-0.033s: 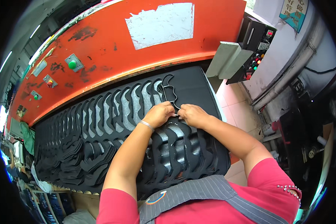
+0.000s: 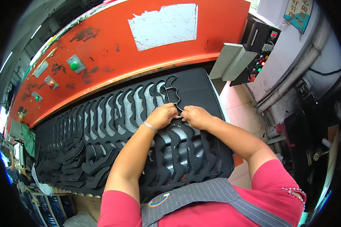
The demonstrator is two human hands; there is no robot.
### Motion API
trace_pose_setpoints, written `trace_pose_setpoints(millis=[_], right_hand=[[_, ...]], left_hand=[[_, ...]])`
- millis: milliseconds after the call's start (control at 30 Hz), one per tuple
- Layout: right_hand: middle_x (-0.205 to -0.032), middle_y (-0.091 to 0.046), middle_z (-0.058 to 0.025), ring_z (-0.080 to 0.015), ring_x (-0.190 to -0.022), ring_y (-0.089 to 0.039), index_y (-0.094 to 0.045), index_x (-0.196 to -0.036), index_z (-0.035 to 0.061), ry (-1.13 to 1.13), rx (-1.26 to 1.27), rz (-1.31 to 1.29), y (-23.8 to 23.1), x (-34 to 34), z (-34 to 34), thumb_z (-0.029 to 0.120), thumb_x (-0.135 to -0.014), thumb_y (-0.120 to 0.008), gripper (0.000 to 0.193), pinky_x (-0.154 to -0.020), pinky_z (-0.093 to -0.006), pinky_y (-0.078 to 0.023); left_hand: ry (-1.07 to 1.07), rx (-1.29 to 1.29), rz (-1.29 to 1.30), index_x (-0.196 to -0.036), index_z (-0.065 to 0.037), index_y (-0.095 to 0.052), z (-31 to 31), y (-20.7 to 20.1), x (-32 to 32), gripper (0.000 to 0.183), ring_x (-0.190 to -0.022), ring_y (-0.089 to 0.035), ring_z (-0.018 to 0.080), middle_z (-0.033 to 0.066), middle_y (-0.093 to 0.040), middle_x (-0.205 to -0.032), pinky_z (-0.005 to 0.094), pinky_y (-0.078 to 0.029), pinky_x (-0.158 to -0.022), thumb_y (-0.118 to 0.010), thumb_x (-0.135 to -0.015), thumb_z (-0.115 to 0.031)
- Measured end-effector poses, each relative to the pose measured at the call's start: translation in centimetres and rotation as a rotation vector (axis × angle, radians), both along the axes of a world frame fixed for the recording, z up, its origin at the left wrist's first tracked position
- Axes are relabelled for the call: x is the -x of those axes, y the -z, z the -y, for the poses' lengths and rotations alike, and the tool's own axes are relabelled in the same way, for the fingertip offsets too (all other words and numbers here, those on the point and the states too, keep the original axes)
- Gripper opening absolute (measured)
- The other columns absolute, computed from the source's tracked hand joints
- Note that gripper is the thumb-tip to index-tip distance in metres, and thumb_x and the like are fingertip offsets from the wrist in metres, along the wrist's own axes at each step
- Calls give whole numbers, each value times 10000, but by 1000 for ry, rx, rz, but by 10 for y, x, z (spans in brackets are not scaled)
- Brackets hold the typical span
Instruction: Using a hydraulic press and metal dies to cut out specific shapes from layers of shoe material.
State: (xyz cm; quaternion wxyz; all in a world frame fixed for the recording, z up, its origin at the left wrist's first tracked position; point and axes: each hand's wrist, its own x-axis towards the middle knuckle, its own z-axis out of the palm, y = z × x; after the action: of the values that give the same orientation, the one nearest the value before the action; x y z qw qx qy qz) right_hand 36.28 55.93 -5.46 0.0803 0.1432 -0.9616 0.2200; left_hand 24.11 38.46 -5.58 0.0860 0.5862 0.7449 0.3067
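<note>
Frame [image 2: 171, 89], thin, dark & wavy-sided w/ crossbars, lies near the right end of the black sheet [image 2: 195, 85], its far end pointing at the orange panel [image 2: 216, 32]. Both hands are at its near end: the left hand [image 2: 163, 115] & right hand [image 2: 196, 116] sit nearly touching, each grip apparently pinching the frame btw thumb & fingers (exact contact is partly covered by the knuckles, so can't swear to it). Step in hand, I'd judge: lining the frame up on uncut material, just beside the last of the wavy slots [image 2: 138, 104]. Next move prob. calls for small, level nudges, w/ the left side kept close to that slot but not over it, then a clean release. Re edges & room: a plain band of sheet runs from the frame to the right edge, so there's slack that way; tiled floor [image 2: 236, 100] shows past it. Left is tight, slots right alongside. Far side, the panel stands close behind the sheet, so not much reach there. Near side, the forearms pass over more cut openings [image 2: 182, 151]; loose black strips [image 2: 74, 157] pile up well left, apart from both hands.
</note>
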Motion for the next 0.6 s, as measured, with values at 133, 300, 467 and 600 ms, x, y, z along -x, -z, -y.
trace_pose_setpoints(millis=[133, 300, 467, 600], right_hand=[[-834, -587, -130, -321, -847, -602, -636, -789, 64, -58, 20, 21, -3, 5, -2, 120, -790, -635, 56, -759, -405, -497], [-773, -583, -99, -311, -776, -613, -647, -803, 81, -62, 26, -288, -65, 22, -2, 148, -771, -659, 75, -713, -416, -499], [-812, -584, -74, -271, -771, -630, -627, -768, 105, -9, -146, -63, 1, 0, 2, 220, -777, -660, 120, -694, -403, -493], [-805, -579, -91, -293, -760, -631, -618, -773, 70, 25, 30, -82, 6, 0, 0, 166, -765, -675, 112, -674, -417, -498]], left_hand=[[22, -50, 104, -806, -33, -631, -1, 4, 0, 82, -805, -603, 303, 105, -583, -817, 374, -496, -698, -701, -763, -37], [83, -119, -1, -832, -43, -650, 2, 2, 12, 95, -855, -597, 307, 97, -607, -854, 386, -500, -761, -704, -771, -93], [-62, -103, 81, -895, -75, -683, 11, 17, 0, 149, -893, -594, 280, 70, -608, -890, 367, -490, -806, -725, -773, -149], [-125, -37, 61, -834, -79, -670, 4, 5, -7, 121, -887, -596, 277, 67, -598, -866, 374, -488, -788, -724, -769, -166]])
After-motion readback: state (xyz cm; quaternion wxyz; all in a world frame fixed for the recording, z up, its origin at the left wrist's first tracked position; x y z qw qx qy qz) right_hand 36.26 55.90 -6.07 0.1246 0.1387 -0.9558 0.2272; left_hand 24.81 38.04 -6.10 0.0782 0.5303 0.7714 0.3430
